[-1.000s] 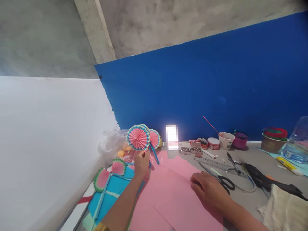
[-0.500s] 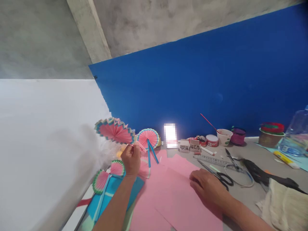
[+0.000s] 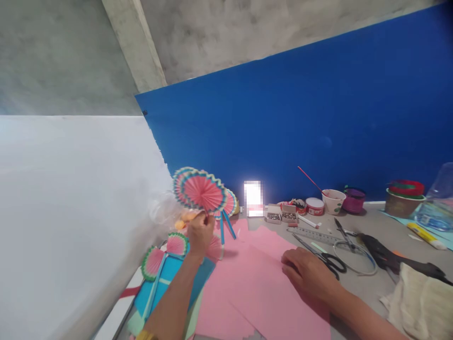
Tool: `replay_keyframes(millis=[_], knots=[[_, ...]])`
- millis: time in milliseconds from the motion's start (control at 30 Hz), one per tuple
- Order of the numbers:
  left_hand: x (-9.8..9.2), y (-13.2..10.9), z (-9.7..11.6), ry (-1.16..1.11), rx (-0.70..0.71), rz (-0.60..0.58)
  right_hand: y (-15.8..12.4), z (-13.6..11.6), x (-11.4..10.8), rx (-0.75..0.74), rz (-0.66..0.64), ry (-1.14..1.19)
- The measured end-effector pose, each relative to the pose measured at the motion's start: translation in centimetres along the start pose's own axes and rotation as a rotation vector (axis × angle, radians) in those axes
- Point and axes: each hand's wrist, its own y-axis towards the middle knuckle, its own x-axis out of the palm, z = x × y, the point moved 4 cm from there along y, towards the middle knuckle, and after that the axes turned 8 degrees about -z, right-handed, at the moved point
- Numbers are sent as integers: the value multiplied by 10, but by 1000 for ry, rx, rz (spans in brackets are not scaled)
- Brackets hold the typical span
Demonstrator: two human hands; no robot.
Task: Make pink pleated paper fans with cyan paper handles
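Observation:
My left hand [image 3: 201, 236] is closed on the thin handle of a round pleated paper fan [image 3: 203, 189]. The fan is pink with a zigzag cream and blue edge, and I hold it upright above the work surface, slightly blurred. Partly behind it stands another pink fan with two blue sticks [image 3: 226, 226]. My right hand [image 3: 306, 269] rests on the large pink paper sheets [image 3: 247, 283], fingers curled together and nothing visible in them. Below my left hand, a green-edged pink fan [image 3: 154, 262] lies over blue paper [image 3: 201, 278].
Black-handled scissors [image 3: 331, 262], a clear ruler [image 3: 314, 235] and a coiled cable [image 3: 356, 264] lie right of my right hand. Farther back are small boxes of metal bits [image 3: 273, 216], a paper cup [image 3: 333, 203] and a plastic bottle [image 3: 439, 203]. A cloth [image 3: 421, 307] lies at front right.
The fan in my left hand has swung rightward and turned its pleated face more toward me, now covering part of the fan behind. My right hand stays on the pink paper.

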Motion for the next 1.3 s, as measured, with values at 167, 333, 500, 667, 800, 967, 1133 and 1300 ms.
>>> replay_keyframes(millis=[167, 333, 500, 667, 800, 967, 1133, 1300], knots=[[48, -18, 2, 121, -3, -320, 0, 1, 1, 1, -10, -6], [62, -21, 1, 208, -53, -496, 1, 2, 1, 5, -9, -13], [59, -21, 4, 253, -89, -541, 1, 4, 2, -3, 5, 0], [50, -19, 5, 274, -150, -519, 0, 2, 1, -2, 1, -3], [47, -19, 5, 271, -206, -513, 0, 1, 1, -7, -6, -13], [49, -23, 3, 232, -221, -531, 0, 1, 1, -20, 10, -20], [44, -22, 2, 164, -198, -529, -1, -1, -1, -13, 10, -34], [31, -18, 19, 9, -116, -552, -1, 1, -3, -66, 27, -3]])
